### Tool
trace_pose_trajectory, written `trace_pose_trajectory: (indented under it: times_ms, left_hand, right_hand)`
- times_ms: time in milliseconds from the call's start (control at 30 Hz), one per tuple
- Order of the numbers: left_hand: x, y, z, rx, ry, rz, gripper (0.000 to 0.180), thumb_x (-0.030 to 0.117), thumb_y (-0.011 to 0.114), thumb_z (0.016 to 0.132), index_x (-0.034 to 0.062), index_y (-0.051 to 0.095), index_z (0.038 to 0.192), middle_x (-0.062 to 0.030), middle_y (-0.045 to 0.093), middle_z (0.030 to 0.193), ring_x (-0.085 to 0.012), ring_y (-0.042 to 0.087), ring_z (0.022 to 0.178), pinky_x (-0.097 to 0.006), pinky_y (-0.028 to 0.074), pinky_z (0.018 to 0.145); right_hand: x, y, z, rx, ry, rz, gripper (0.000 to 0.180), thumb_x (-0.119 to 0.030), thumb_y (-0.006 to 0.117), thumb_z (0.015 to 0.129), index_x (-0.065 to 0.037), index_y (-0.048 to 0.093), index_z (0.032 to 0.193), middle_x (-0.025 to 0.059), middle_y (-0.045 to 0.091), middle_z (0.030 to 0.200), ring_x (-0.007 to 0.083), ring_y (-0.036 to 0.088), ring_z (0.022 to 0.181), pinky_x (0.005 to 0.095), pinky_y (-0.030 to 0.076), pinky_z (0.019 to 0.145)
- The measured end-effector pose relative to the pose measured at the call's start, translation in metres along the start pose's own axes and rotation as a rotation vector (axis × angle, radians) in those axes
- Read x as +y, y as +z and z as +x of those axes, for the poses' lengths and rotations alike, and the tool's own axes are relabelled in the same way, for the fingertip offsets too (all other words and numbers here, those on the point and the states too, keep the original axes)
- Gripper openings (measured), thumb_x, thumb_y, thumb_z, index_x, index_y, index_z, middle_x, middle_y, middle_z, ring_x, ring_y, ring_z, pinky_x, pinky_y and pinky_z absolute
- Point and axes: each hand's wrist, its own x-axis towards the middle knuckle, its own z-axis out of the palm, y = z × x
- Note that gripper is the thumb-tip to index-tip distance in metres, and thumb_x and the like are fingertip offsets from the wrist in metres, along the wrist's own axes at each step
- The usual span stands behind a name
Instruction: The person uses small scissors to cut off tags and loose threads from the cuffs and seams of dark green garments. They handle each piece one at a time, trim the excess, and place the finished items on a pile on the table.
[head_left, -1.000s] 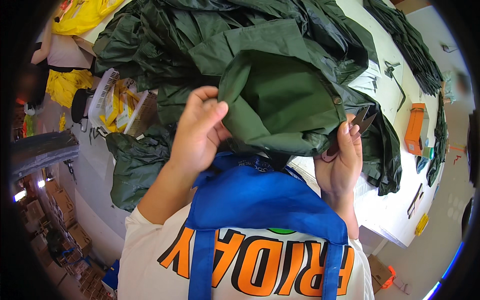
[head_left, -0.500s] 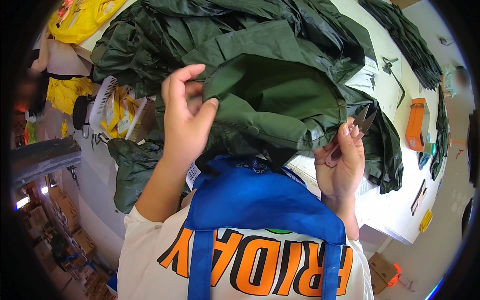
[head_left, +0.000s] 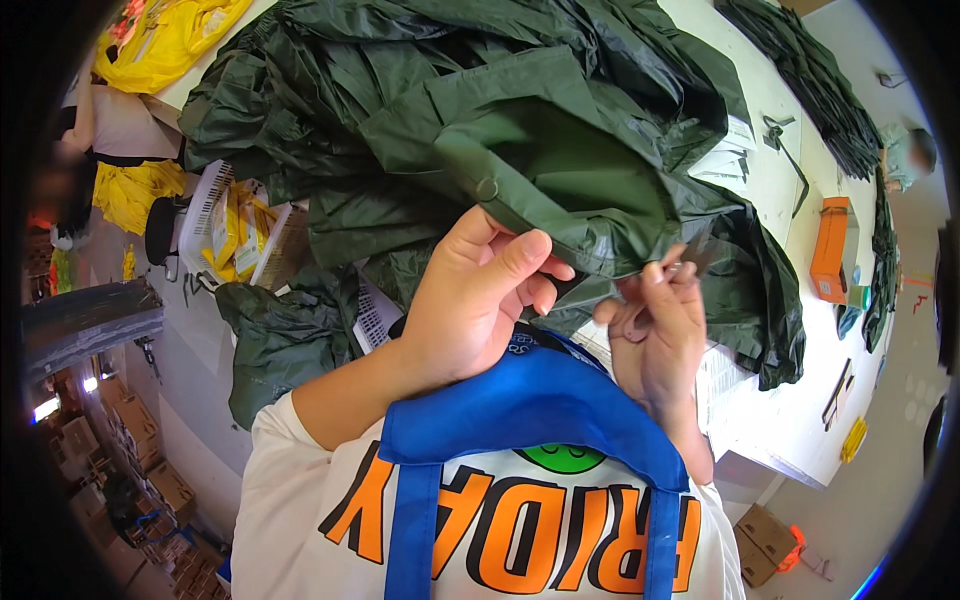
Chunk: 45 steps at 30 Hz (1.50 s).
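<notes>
A dark green garment (head_left: 610,170) of thin, shiny fabric is held up before me, its opening gaping and a round snap button showing at its left edge. My left hand (head_left: 485,290) is under that edge, fingers loosely curled and apart, with no cloth seen gripped between them; the index finger is partly hidden by the fabric. At the garment's lower right corner, my right hand (head_left: 660,325) pinches the edge between thumb and fingers. The same hand keeps a pair of thread snips (head_left: 636,325) in its palm, their blades blurred beyond the fingers.
More green garments (head_left: 300,90) are heaped across the white table (head_left: 780,400). On the left stands a white basket (head_left: 205,215) of yellow packets. An orange box (head_left: 832,250) lies on the right. Another person (head_left: 120,120) is at the far left, near yellow cloth (head_left: 135,190).
My left hand has let go of the garment's left edge and moved right and nearer to me. The opening has narrowed and swung. My right hand has shifted slightly left, snips still in it.
</notes>
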Motion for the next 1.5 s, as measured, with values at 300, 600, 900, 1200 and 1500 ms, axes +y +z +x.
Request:
trace_pose_trajectory:
  times_ms: [300,600,900,1200,1500]
  left_hand:
    - [-0.001,-0.005,-0.001,-0.118,0.100,0.259,0.013,0.011,0.055,0.089,0.0025,0.051,0.098,-0.0079,0.062,0.087,-0.0103,0.057,0.075,-0.022,0.041,0.059]
    - [-0.002,-0.003,0.002,-0.161,-0.001,0.149,0.016,0.014,0.055,0.089,0.0058,0.049,0.101,-0.0090,0.062,0.092,-0.0144,0.059,0.077,-0.023,0.041,0.058]
    - [-0.003,-0.004,0.001,-0.165,0.020,0.105,0.014,0.013,0.054,0.089,0.0062,0.050,0.101,-0.0084,0.062,0.092,-0.0139,0.059,0.077,-0.023,0.040,0.058]
    - [-0.004,-0.002,0.000,-0.159,-0.001,0.109,0.015,0.013,0.054,0.089,0.0070,0.049,0.102,-0.0083,0.061,0.095,-0.0140,0.059,0.078,-0.024,0.040,0.058]
    - [-0.007,0.001,-0.002,-0.165,0.014,0.106,0.016,0.013,0.056,0.089,0.0048,0.052,0.102,-0.0064,0.060,0.092,-0.0136,0.059,0.076,-0.022,0.039,0.057]
  right_hand:
    - [-0.025,0.014,-0.002,-0.235,-0.723,-1.148,0.027,0.004,0.072,0.065,-0.002,0.063,0.091,0.0055,0.053,0.083,0.0081,0.045,0.059,0.0202,0.036,0.048]
    - [-0.009,0.003,0.016,-0.360,-0.468,-0.795,0.010,-0.002,0.062,0.078,-0.001,0.058,0.087,0.0057,0.051,0.086,0.0095,0.046,0.070,0.0207,0.035,0.059]
    - [-0.042,-0.007,0.018,-0.433,-0.694,-1.305,0.030,-0.018,0.075,0.069,0.000,0.060,0.087,0.0090,0.059,0.078,0.0169,0.055,0.065,0.0248,0.043,0.051]
    - [-0.035,-0.005,0.020,-0.439,-0.866,-1.322,0.040,-0.022,0.080,0.056,0.001,0.063,0.085,0.0109,0.060,0.074,0.0206,0.057,0.064,0.0268,0.045,0.052]
    - [-0.031,-0.008,0.021,-0.426,-1.014,-1.290,0.035,-0.017,0.080,0.055,0.000,0.064,0.080,0.0096,0.059,0.069,0.0196,0.057,0.059,0.0270,0.045,0.052]
